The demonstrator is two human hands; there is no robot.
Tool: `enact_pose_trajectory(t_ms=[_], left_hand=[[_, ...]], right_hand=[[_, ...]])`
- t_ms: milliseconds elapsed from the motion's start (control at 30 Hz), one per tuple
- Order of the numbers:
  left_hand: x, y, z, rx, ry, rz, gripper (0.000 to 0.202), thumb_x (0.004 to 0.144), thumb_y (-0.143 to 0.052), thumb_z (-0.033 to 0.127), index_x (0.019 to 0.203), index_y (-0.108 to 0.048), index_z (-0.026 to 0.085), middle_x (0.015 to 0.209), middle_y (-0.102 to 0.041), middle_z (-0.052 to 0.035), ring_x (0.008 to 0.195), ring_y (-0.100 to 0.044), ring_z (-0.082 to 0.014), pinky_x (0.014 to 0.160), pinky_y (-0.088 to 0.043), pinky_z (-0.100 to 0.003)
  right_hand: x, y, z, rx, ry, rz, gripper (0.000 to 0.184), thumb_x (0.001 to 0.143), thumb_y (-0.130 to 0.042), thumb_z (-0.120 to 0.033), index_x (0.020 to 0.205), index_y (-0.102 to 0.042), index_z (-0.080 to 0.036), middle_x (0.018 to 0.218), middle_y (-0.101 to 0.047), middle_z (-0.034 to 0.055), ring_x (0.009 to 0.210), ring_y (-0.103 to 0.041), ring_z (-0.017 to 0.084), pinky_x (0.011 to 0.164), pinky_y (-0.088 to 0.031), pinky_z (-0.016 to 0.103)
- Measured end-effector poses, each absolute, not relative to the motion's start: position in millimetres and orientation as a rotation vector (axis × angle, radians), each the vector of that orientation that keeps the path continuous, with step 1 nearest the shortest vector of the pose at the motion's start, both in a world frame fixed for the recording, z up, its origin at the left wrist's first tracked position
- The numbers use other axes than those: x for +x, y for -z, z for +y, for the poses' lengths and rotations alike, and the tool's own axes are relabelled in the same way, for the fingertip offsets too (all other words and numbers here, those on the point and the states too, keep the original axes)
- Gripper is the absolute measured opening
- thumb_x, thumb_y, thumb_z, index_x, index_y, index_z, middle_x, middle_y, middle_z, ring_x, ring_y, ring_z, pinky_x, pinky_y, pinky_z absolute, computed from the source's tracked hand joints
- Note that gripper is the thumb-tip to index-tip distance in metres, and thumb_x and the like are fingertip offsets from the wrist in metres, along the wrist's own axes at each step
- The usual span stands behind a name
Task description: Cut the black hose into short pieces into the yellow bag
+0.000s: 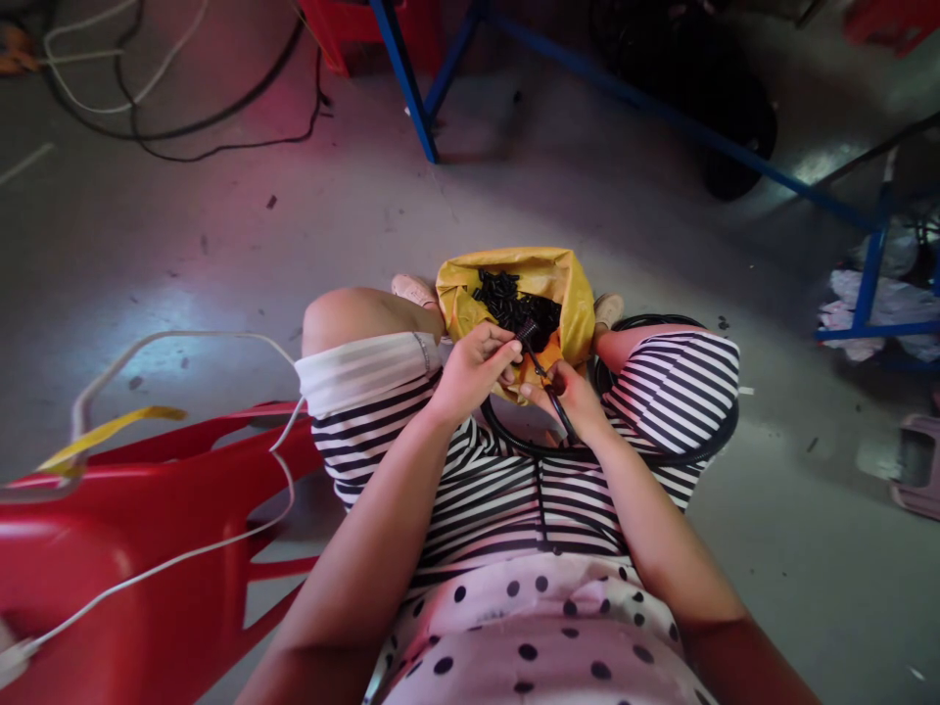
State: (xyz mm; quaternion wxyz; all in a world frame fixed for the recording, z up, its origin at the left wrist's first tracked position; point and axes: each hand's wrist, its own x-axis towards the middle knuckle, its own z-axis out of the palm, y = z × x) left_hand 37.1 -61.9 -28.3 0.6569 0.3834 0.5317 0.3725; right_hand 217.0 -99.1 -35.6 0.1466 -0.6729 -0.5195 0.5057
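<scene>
My left hand [481, 367] is closed, thumb and fingers pinching the end of a black corrugated tube [527, 331] over the mouth of a yellow bag [577, 294]. Close beside it on the right, my right hand [574, 397] is wrapped round what look like black-handled scissors [565, 416], their narrow end pointing toward the tube. Many short black pieces [499, 294] fill the bag, which stands open between my feet. A long loop of black tubing [661, 456] lies across my lap and round my right knee. My fingers partly hide where tool and tube meet.
To the left is a red plastic chair [147, 529] with a white cable [183, 558] draped over it. A blue metal frame [418, 108] stands ahead. Cables [212, 127] lie on the floor at far left; plastic bags [881, 304] sit at right.
</scene>
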Motion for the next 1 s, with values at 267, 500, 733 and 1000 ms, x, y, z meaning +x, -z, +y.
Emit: enact_pose_trajectory(t_ms=[267,500,733,1000], left_hand=[[35.5,34.0,-62.4,1.132,-0.735,1.222,0.022,0.088,-0.063,0.034,0.101,-0.062,0.016,0.078,-0.066,-0.0006,0.065,-0.061,-0.0114,0.065,-0.052,-0.025],[34.8,34.8,-61.2,1.165,-0.747,1.224,0.02,0.086,-0.064,0.032,0.099,-0.063,0.016,0.082,-0.071,-0.0044,0.081,-0.068,-0.0179,0.075,-0.053,-0.029],[30.9,33.7,-59.1,1.339,-0.679,1.28,0.016,0.088,-0.06,0.03,0.097,-0.065,0.018,0.093,-0.075,-0.0058,0.089,-0.07,-0.0198,0.082,-0.052,-0.031],[33.5,35.0,-58.7,1.366,-0.646,1.275,0.016,0.087,-0.061,0.031,0.096,-0.066,0.019,0.094,-0.077,-0.0057,0.089,-0.072,-0.0207,0.08,-0.052,-0.031]], right_hand=[[219.0,43.0,-100.5,-1.903,-1.47,-1.421,0.039,0.073,-0.072,-0.054,0.083,-0.05,-0.024,0.073,-0.055,-0.0037,0.067,-0.05,0.016,0.064,-0.037,0.028],[219.8,42.0,-100.0,-1.938,-1.455,-1.443,0.039,0.073,-0.073,-0.054,0.085,-0.053,-0.023,0.075,-0.059,-0.0026,0.07,-0.053,0.017,0.066,-0.039,0.028],[219.0,38.1,-98.0,-1.949,-1.485,-1.46,0.04,0.072,-0.073,-0.055,0.081,-0.05,-0.024,0.072,-0.056,-0.0029,0.067,-0.051,0.016,0.063,-0.037,0.027],[220.5,40.9,-98.7,-1.896,-1.602,-1.382,0.044,0.073,-0.071,-0.06,0.077,-0.045,-0.024,0.065,-0.048,-0.005,0.063,-0.046,0.015,0.058,-0.033,0.026]])
